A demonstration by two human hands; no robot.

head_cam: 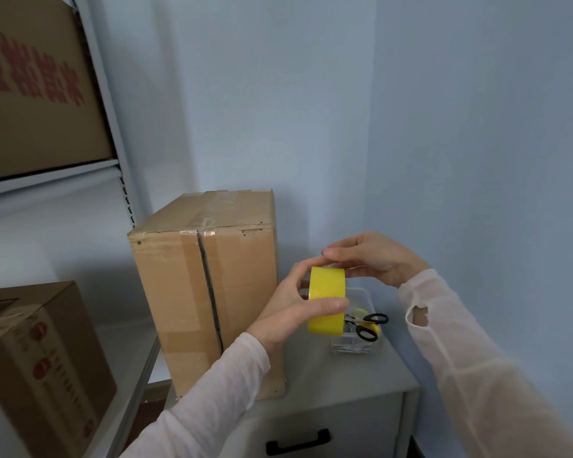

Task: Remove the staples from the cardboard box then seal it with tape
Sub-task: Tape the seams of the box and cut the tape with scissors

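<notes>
The left hand [298,305] grips a roll of yellow tape [326,300], thumb lying across the roll's outer band and the other fingers hidden behind it. The right hand [371,257] reaches in from above and to the right, its fingertips [331,252] resting on the top edge of the roll, pinching or picking at it; whether a loose end of tape is caught there cannot be told. Both arms wear thin white sleeves [470,345]. Just left of the left hand, and touching its wrist area in this view, stands the cardboard box [205,292], upright on a grey cabinet [341,385], with a dark open seam running down its near face and clear tape along its top. Below and slightly right of the hands sits a clear plastic bin [361,345] holding black-handled scissors [369,325], partly covered by the roll. Farther left of the hands, a metal shelf [113,133] carries other printed cartons [37,365].
</notes>
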